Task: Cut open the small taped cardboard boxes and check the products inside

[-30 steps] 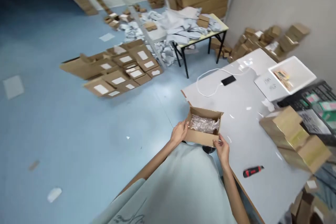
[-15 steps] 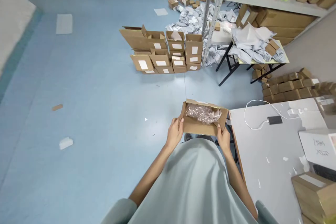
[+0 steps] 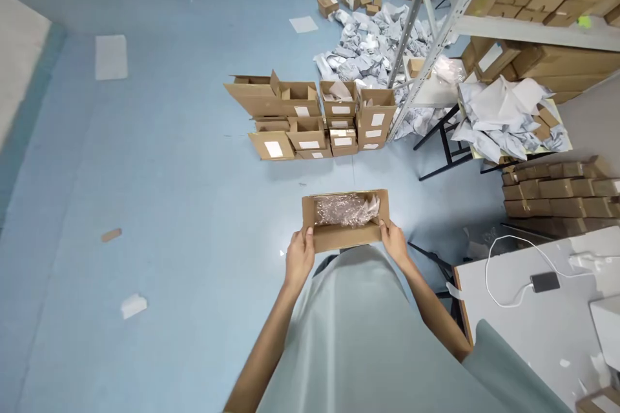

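Held in front of my body is an open cardboard box [image 3: 339, 241]. Inside it lies a clear bubble-wrapped item [image 3: 341, 210], with a crumpled pale end toward the right; what the wrap covers cannot be made out. My left hand [image 3: 299, 259] grips the box's left end, thumb over the near wall. On the right end, my right hand [image 3: 394, 242] has hold of the corner in the same way. The box hangs above the blue floor, tilted so that its inside faces me.
Labelled cartons [image 3: 314, 122] stand stacked ahead on the floor [image 3: 184, 206]. Behind them rise a metal shelf post [image 3: 438, 39] and a heap of grey mailer bags [image 3: 368, 45]. A small table [image 3: 557, 113] carries more bags. At right, a white worktable [image 3: 523, 329] holds a black device [image 3: 545, 282].
My view has swung left and I have moved away from the white worktable, which now lies lower right. Both hands keep hold of the box, now level from left to right.
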### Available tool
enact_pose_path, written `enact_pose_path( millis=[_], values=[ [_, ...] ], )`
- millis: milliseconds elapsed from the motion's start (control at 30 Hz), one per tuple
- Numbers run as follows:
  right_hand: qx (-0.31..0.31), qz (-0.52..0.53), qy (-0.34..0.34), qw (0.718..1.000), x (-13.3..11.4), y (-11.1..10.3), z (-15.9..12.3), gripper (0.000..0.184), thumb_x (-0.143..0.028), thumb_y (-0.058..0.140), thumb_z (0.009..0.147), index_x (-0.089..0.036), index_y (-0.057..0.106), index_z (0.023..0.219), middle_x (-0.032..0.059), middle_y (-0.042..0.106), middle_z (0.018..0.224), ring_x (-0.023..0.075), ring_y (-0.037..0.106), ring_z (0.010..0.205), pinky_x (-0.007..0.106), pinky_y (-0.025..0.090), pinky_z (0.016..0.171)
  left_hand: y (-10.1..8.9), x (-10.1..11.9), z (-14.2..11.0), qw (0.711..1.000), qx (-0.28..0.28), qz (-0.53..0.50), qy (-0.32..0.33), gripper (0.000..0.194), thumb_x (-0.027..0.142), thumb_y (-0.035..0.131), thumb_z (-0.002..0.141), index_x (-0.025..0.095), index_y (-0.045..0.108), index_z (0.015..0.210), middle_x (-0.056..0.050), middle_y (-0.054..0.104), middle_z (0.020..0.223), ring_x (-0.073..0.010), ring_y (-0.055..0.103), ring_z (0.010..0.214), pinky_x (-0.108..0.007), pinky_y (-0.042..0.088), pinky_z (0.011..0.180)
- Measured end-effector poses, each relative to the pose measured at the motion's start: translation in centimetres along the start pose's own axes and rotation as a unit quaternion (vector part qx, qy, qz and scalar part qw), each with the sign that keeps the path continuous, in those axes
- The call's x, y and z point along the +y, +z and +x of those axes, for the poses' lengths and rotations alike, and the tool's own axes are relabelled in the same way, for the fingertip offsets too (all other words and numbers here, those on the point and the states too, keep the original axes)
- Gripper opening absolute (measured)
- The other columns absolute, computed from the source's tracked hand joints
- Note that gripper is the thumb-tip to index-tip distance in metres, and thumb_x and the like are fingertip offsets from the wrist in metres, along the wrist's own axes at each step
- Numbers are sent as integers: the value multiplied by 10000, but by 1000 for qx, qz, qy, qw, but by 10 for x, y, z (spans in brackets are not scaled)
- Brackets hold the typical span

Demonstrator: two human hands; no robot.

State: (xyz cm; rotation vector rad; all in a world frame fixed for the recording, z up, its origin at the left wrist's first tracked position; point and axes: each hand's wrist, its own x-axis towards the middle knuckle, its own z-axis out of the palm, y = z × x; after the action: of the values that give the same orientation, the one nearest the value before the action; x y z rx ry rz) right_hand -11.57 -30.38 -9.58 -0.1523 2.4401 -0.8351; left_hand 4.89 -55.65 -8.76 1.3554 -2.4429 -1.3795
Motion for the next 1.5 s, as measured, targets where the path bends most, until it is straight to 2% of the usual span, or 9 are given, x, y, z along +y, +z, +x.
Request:
enact_pose_path(
  millis=[167, 300, 367, 500, 733, 933, 1133, 1300, 1500],
  values=[
    [-36, -43, -13, 998, -84, 4, 100, 388, -431, 510, 1197, -207, 821, 1261, 166, 890, 1148, 370, 835, 1110, 353, 537, 912, -32, 23, 102, 1000, 15, -3, -23, 395, 589, 399, 1095, 275, 608, 977, -131, 706, 1026, -354, 721, 1032, -467, 577, 958],
    [-51, -91, -20, 994, -137, 6, 172, 367, -406, 502, 1217, -212, 814, 1234, 149, 878, 1045, 353, 829, 1006, 352, 521, 893, -38, 36, 185, 999, -9, -9, -52, 407, 599, 381, 1088, 278, 594, 956, -126, 694, 983, -354, 715, 1012, -476, 581, 970],
    [-52, -119, -12, 991, -160, 5, 206, 385, -402, 472, 1235, -212, 807, 1229, 141, 875, 1036, 335, 823, 989, 341, 512, 889, -35, 43, 232, 998, -34, -9, -58, 404, 603, 375, 1085, 284, 575, 940, -134, 697, 980, -361, 718, 1020, -483, 585, 986],
    [-63, -188, 32, 980, -205, -1, 272, 430, -379, 407, 1265, -188, 793, 1262, 158, 881, 1173, 313, 822, 1067, 308, 484, 869, -24, 58, 331, 994, -95, 14, -54, 384, 580, 356, 1085, 283, 549, 938, -177, 735, 1039, -392, 738, 1082, -507, 592, 1025],
    [-88, -290, 78, 950, -259, 8, 404, 495, -367, 356, 1277, -173, 811, 1266, 173, 892, 1208, 306, 834, 1129, 294, 485, 879, 8, 77, 481, 979, -184, 84, -33, 445, 432, 341, 1144, 183, 708, 1179, -244, 782, 1218, -431, 761, 1222, -524, 597, 1091],
    [-111, -315, 109, 936, -266, 39, 528, 463, -322, 385, 1253, -190, 823, 1330, 169, 888, 1268, 300, 835, 1189, 304, 532, 977, 68, 85, 588, 974, -199, 86, -66, 446, 323, 390, 1158, 118, 717, 1381, -263, 771, 1317, -438, 737, 1319, -536, 571, 1165],
    [-128, -312, 121, 933, -248, 79, 631, 464, -296, 376, 1248, -162, 796, 1395, 199, 869, 1306, 319, 816, 1262, 334, 547, 1071, 131, 69, 674, 971, -184, 83, -125, 452, 273, 418, 1142, 88, 709, 1434, -285, 758, 1387, -446, 726, 1364, -552, 550, 1210],
    [-139, -300, 126, 935, -229, 105, 685, 477, -289, 356, 1245, -154, 765, 1449, 200, 859, 1326, 324, 809, 1274, 369, 552, 1127, 171, 48, 709, 971, -171, 78, -150, 488, 241, 427, 1125, 76, 667, 1518, -284, 737, 1481, -428, 676, 1472, -543, 514, 1277],
    [-147, -263, 105, 948, -204, 129, 710, 539, -298, 336, 1230, -105, 619, 1646, 226, 813, 1422, 338, 779, 1325, 431, 574, 1177, 199, 26, 732, 970, -167, 70, -163, 482, 247, 430, 1127, 60, 682, 1493, -294, 750, 1453, -422, 684, 1464, -538, 500, 1299]
  ],
)
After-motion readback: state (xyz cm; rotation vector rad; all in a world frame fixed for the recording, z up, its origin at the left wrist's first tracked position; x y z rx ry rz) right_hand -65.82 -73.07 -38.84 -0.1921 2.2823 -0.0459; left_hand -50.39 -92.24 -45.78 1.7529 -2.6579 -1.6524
